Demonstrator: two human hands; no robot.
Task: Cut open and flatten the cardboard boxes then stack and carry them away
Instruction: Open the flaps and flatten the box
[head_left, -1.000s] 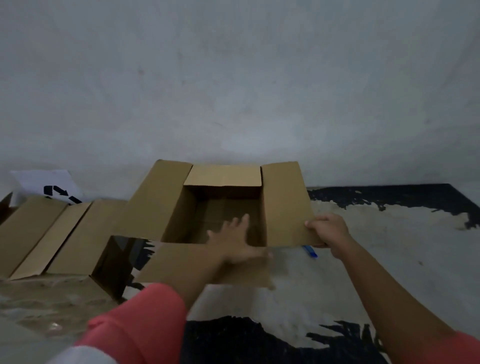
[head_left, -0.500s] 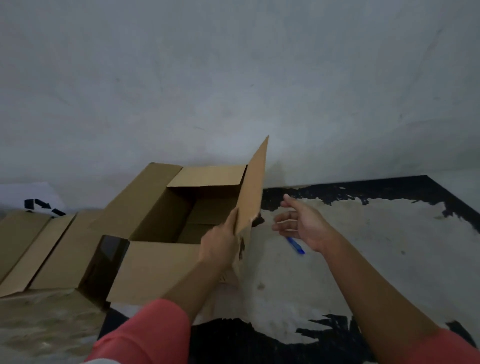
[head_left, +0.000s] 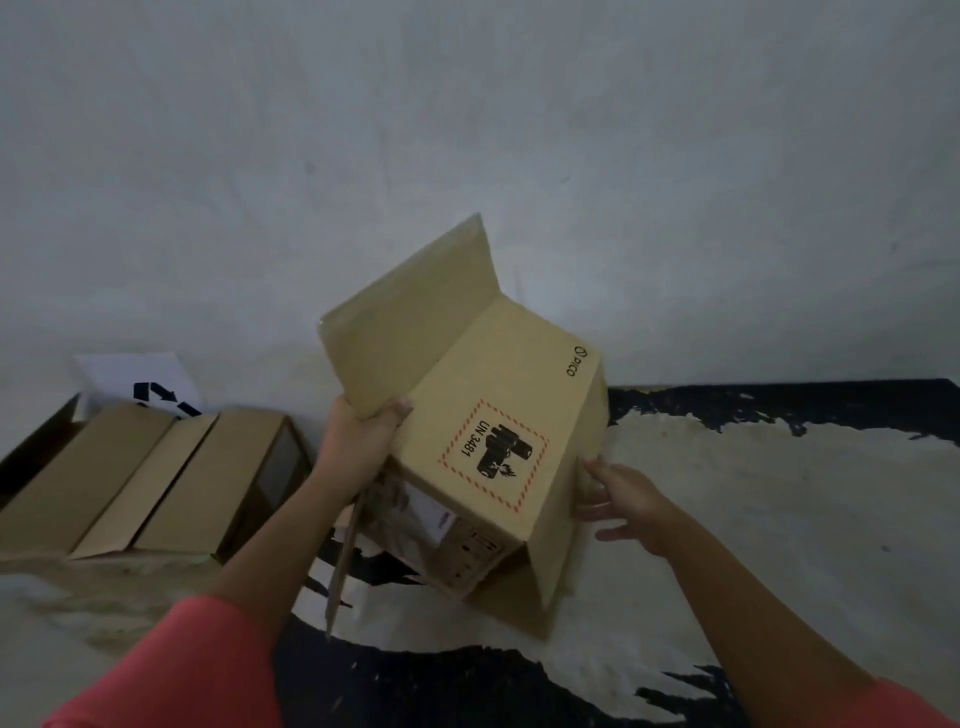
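A pale grey wall (head_left: 467, 130) rises behind a patchy black-and-cream floor (head_left: 779, 519). Opened cardboard (head_left: 130, 483) lies on the floor at far left against the wall. In the middle, the brown cardboard box (head_left: 498, 395) is tilted, one flap raised. The left hand (head_left: 358, 441) pinches that flap's lower corner. The right hand (head_left: 623, 501), fingers spread, touches the box's right side. An orange-bordered UN 3481 label (head_left: 493, 454) faces up.
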